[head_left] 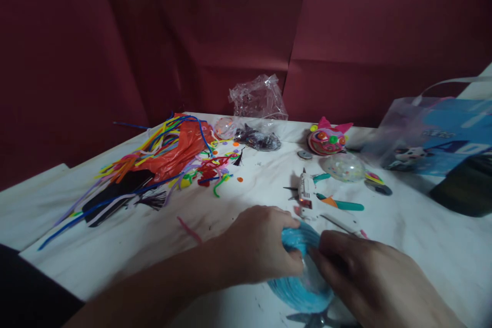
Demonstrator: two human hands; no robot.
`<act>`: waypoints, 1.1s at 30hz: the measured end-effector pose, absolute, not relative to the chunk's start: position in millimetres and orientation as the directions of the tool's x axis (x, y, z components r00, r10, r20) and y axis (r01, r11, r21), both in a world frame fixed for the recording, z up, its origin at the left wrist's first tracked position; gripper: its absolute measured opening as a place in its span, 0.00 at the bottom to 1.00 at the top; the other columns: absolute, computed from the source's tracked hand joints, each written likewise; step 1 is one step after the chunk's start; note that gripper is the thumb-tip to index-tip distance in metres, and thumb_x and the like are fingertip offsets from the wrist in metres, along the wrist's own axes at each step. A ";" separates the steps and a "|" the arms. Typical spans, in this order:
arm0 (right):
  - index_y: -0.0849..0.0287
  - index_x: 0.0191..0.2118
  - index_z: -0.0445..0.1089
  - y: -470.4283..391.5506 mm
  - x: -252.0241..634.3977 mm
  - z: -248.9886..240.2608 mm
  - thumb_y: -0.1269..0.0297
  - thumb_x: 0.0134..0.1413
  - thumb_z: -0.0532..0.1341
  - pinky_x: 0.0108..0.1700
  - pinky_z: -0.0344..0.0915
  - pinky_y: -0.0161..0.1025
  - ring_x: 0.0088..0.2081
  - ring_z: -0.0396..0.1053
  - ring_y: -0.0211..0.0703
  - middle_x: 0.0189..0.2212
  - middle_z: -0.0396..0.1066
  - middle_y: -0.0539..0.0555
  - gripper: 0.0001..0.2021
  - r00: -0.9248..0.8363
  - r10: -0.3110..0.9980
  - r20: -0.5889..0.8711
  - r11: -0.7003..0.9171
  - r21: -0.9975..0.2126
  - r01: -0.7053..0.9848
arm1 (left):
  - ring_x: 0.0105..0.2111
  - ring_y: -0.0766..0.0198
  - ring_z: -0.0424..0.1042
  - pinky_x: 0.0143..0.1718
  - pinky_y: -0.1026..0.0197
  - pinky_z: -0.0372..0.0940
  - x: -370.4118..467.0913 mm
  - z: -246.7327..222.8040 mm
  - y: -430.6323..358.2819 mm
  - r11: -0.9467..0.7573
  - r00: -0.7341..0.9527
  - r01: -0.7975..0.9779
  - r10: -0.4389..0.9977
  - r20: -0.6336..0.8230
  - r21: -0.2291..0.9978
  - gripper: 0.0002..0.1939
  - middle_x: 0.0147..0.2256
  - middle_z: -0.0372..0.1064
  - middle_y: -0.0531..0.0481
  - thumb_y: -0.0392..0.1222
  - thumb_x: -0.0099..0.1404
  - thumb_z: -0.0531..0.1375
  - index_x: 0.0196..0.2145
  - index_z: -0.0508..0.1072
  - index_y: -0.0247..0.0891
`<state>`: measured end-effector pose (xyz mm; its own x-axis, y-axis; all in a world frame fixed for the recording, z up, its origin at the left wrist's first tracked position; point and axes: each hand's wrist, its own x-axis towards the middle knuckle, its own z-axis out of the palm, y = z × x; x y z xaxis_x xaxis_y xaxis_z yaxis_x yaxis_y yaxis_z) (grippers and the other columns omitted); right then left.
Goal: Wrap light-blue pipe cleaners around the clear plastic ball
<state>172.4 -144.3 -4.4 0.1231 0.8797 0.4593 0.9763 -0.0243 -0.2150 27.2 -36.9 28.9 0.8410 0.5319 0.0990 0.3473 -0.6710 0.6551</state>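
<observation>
A clear ball partly wrapped in light-blue strands (302, 292) is at the lower middle of the head view. My left hand (265, 243) grips it from the left, thumb and fingers curved round its upper side. From the right, my right hand (369, 271) presses its closed fingertips against the wrapped surface; whatever they pinch is hidden. A bare, see-through patch of the ball shows between the two hands. Just beyond them lie a white glue gun (306, 189), green-handled pliers (342, 204) and a white craft knife (342, 223).
Coloured pipe cleaners (165, 138) spread over the left side around a red plastic bag (184, 151). A pink decorated ball (326, 138) stands at the back, near a clear ball (346, 166). A blue-printed bag (453, 133) stands right. Dark-bladed scissors (311, 319) lie at the front.
</observation>
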 end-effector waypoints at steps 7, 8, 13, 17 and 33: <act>0.58 0.24 0.62 -141.4 176.5 -0.5 0.57 0.62 0.50 0.17 0.50 0.31 0.17 0.62 0.41 0.17 0.61 0.51 0.16 0.025 0.900 0.435 0.068 -0.196 0.978 | 0.42 0.49 0.72 0.45 0.55 0.65 27.5 27.1 -37.9 -0.659 0.820 0.354 0.560 0.120 0.663 0.20 0.41 0.74 0.41 0.38 0.47 0.58 0.39 0.76 0.33; 0.58 0.24 0.62 -140.3 174.9 -1.2 0.55 0.62 0.51 0.17 0.50 0.31 0.17 0.61 0.42 0.15 0.60 0.51 0.17 0.077 0.888 0.453 0.017 -0.198 0.980 | 0.43 0.49 0.71 0.45 0.55 0.65 27.4 26.8 -38.0 -0.661 0.823 0.349 0.555 0.120 0.664 0.19 0.42 0.74 0.41 0.37 0.48 0.57 0.39 0.76 0.33; 0.58 0.24 0.62 -138.3 169.0 -6.3 0.54 0.62 0.53 0.17 0.50 0.31 0.15 0.60 0.42 0.13 0.56 0.50 0.18 0.161 0.852 0.499 -0.063 -0.208 0.976 | 0.44 0.49 0.71 0.44 0.56 0.66 27.1 24.2 -38.5 -0.652 0.812 0.364 0.572 0.116 0.665 0.19 0.42 0.74 0.42 0.37 0.47 0.57 0.39 0.76 0.35; 0.58 0.24 0.62 -140.8 174.0 -4.9 0.58 0.60 0.53 0.17 0.50 0.31 0.15 0.60 0.41 0.14 0.57 0.49 0.15 0.115 0.878 0.465 -0.017 -0.209 0.978 | 0.44 0.49 0.71 0.43 0.56 0.66 27.1 22.1 -37.7 -0.656 0.816 0.358 0.566 0.119 0.664 0.19 0.42 0.74 0.42 0.38 0.48 0.57 0.39 0.76 0.35; 0.58 0.21 0.59 -138.9 178.4 -6.2 0.58 0.59 0.54 0.17 0.48 0.32 0.14 0.57 0.41 0.12 0.54 0.48 0.16 0.148 0.877 0.457 -0.056 -0.207 0.977 | 0.41 0.58 0.70 0.39 0.65 0.63 18.8 17.6 -24.9 -0.598 0.860 0.297 0.506 0.063 0.745 0.21 0.44 0.72 0.46 0.38 0.54 0.56 0.46 0.73 0.33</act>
